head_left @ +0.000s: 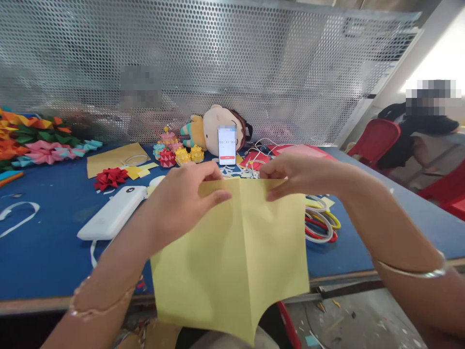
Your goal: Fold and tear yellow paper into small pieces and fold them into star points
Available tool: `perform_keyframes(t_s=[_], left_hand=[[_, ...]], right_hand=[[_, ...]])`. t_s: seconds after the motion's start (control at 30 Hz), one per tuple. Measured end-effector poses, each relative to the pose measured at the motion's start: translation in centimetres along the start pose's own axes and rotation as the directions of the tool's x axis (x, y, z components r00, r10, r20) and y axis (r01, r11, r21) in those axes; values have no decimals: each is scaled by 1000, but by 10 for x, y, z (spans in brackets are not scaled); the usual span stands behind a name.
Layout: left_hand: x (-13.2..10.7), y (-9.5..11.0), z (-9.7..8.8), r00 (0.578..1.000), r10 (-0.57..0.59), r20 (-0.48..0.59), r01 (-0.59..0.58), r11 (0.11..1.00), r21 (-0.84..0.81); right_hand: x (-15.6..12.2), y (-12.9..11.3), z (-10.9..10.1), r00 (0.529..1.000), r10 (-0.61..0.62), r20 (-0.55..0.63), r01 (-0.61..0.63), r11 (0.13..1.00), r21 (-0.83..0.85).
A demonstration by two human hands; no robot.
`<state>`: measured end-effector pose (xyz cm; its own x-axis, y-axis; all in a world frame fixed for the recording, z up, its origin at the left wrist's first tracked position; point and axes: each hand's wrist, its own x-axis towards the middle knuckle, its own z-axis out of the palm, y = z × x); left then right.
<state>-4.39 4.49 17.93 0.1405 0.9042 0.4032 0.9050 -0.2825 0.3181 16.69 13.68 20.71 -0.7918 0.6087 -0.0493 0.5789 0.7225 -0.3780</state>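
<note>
I hold a yellow sheet of paper up in front of me, above the near edge of the blue table. It has a vertical crease down its middle and hangs past the table's edge. My left hand pinches the sheet's top edge left of the crease, thumb on the near face. My right hand pinches the top edge to the right. Both hands are closed on the paper.
A white power bank lies left of my hands. Coloured rings lie to the right. Farther back stand a phone against a plush doll, paper flowers, a red paper bow, and folded paper garlands. Perforated metal screen behind; a person on a red chair at right.
</note>
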Motion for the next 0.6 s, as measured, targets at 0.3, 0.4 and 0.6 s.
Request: perform_keyframes(t_s=[0.3,0.4,0.6], left_hand=[[-40,-28,113,922,170,348,-186,982,12],[-49,-35,125,902,143,407,-164,986,16],[-51,-34,128,854,73,515,-113,993,45]], right_hand=[[51,87,65,940,208,269,-207,978,-33],[34,104,70,929,298,219,-297,954,-37],[-12,123,73,900,424,99,-427,904,3]])
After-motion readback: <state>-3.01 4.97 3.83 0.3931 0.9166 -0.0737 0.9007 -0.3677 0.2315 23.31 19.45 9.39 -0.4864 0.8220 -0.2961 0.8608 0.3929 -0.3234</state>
